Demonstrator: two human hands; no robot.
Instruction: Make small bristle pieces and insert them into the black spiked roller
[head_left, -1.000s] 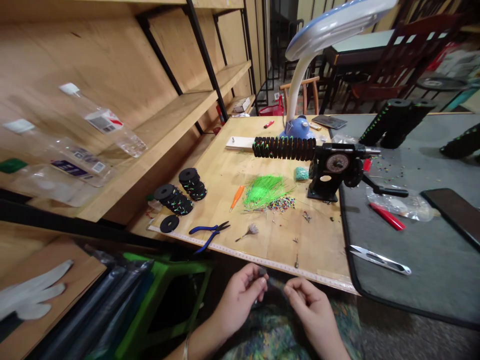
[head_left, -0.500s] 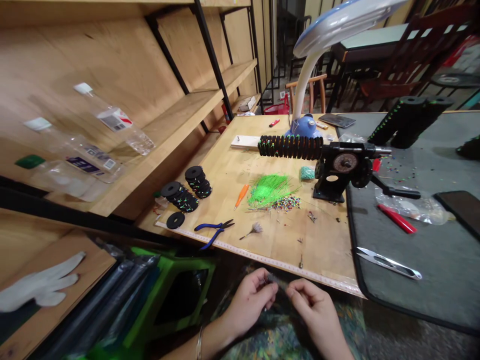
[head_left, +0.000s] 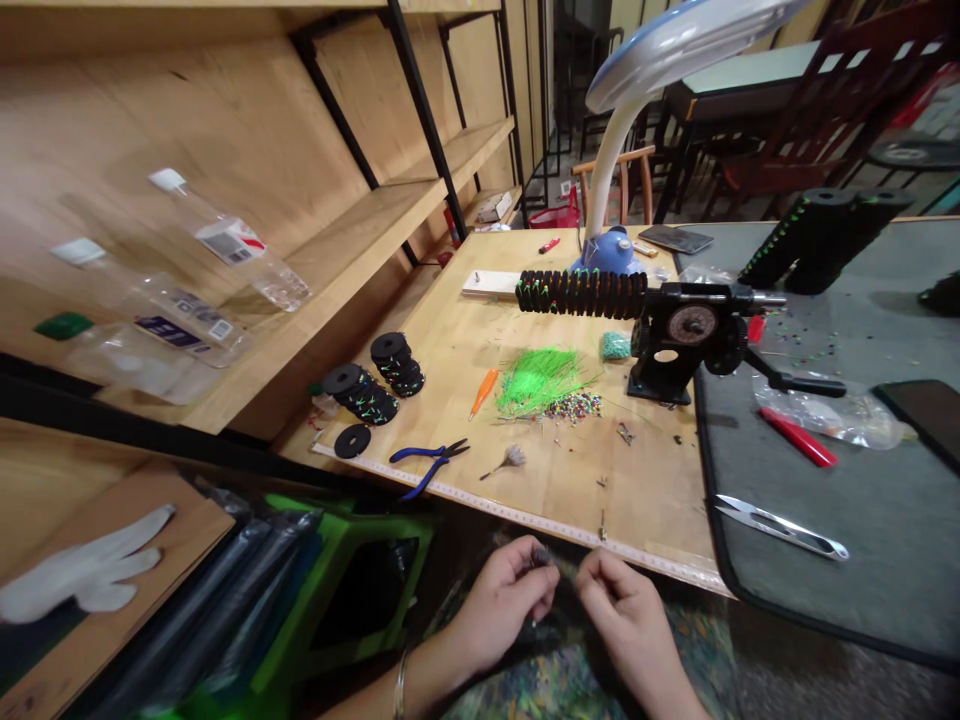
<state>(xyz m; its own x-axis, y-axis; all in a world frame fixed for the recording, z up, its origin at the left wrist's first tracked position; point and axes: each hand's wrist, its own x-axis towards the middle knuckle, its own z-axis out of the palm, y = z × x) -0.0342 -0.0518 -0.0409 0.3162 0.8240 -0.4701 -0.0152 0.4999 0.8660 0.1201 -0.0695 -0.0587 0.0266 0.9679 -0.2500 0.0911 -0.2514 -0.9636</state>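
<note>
Just off the table's front edge, my left hand (head_left: 512,597) pinches a small dark thing, too blurred to name, between thumb and forefinger. My right hand (head_left: 621,603) is closed a short gap to its right, thumb against forefinger; what it grips is too small to see. Beyond the hands on the wooden table (head_left: 570,500) lie a small feathery tuft (head_left: 514,457), blue-handled pliers (head_left: 427,468), an orange pointed tool (head_left: 484,393), green strands (head_left: 540,380) and mixed beads (head_left: 576,406).
A black cranked device (head_left: 667,335) holds a row of black discs (head_left: 581,293). Stacked black spools (head_left: 360,393) stand at the left. Silver snips (head_left: 784,527) and a red tool (head_left: 798,437) lie on the grey mat (head_left: 825,610). A lamp (head_left: 609,180) rises behind.
The right hand has shifted very slightly to the right. The left hand has hardly moved and keeps its pinch. The table objects lie as before.
</note>
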